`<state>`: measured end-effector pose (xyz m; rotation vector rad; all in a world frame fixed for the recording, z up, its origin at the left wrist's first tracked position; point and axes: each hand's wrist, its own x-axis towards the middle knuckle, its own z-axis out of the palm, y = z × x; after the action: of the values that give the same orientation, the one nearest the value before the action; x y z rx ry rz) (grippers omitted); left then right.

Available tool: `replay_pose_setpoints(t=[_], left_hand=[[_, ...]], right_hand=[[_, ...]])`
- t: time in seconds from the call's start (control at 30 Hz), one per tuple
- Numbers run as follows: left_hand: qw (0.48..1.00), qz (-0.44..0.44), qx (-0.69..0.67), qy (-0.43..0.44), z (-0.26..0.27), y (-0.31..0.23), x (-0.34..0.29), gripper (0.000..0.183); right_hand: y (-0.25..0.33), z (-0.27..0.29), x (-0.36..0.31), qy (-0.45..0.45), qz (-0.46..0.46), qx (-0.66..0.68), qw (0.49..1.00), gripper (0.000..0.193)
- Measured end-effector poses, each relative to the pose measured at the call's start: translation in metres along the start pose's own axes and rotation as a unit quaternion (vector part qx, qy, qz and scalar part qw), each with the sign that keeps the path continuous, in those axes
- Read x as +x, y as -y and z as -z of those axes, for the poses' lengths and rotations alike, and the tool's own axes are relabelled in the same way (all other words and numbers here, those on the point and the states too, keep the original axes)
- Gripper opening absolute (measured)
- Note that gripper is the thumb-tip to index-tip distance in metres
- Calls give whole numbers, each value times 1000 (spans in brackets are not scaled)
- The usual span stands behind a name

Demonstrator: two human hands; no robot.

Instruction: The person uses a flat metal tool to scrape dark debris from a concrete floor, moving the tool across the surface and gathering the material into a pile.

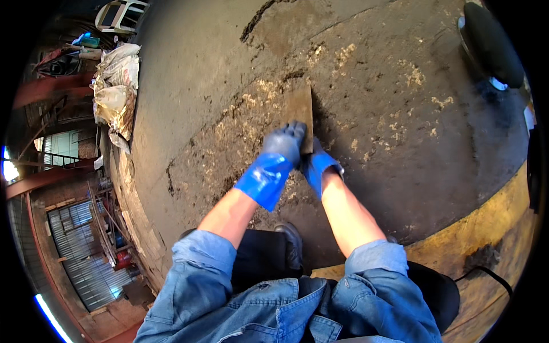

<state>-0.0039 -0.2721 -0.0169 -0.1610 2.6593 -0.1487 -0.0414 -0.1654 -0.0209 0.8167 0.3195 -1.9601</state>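
Both my hands are at the near end of a long, flat trowel-like plate [299, 103], brown and smeared, tilted over rough wet grey-brown ground [377, 188]. My left hand [284, 142], in a blue gauntlet glove, has its fingers curled over the plate's left face and edge. Close against the plate's right side is my right hand [318, 163], gloved in the same blue. It appears to grip the plate from behind, with most of its fingers hidden there. Any handle on the plate is out of sight. Pale crumbly patches [263, 94] speckle the ground around it.
Dirty sacks [117, 86] and a white plastic chair [121, 16] stand along the left. A black padded seat-like object [492, 46] is at the far right. Yellowish boards [486, 228] curve along the lower right. My dark shoe [290, 246] rests below my arms.
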Motion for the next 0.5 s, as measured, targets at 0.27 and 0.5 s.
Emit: replay_pose_setpoints(t=[0.27,0.5], left_hand=[[995,27,-90,17,46,-8,28,44],[987,72,-136,-42,-31,-140,-85,54]], right_hand=[[12,80,103,454,-171,301,821,40],[39,254,-24,103,79,-657,742,43]])
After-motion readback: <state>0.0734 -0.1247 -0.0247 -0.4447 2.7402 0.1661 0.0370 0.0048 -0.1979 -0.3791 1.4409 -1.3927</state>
